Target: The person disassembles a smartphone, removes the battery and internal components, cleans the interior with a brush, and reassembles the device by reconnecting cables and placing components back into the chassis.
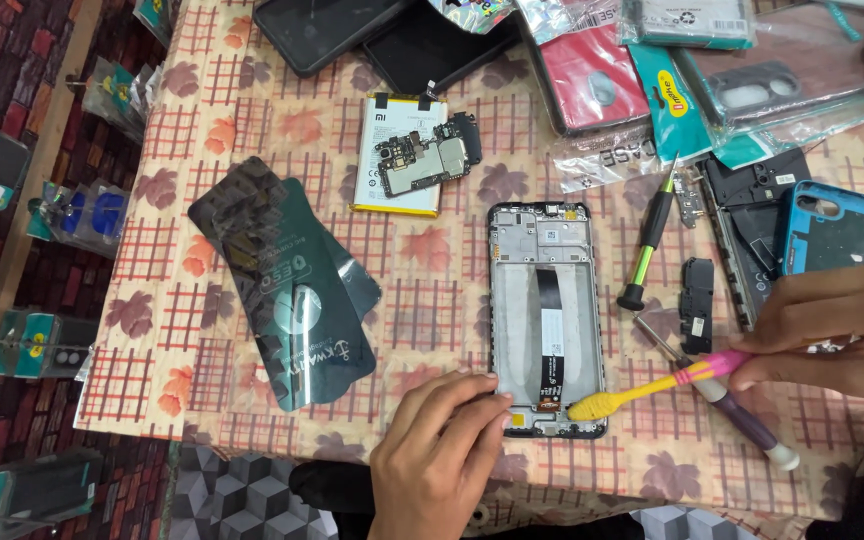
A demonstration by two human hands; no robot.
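With the left hand [439,452] pressing open fingers on the bottom-left corner of the opened phone [547,318] flat on the desk [252,120], the right hand [832,325], gripping the yellow toothbrush [652,385], should sweep lightly over the lower edge, sparing the black ribbon cable [550,335].

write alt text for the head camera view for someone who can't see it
A person's right hand brushes the lower end of an opened phone frame with a yellow and pink toothbrush while the left hand steadies its bottom corner. Around it on the checked tablecloth lie a battery, a circuit board and a green-handled screwdriver.
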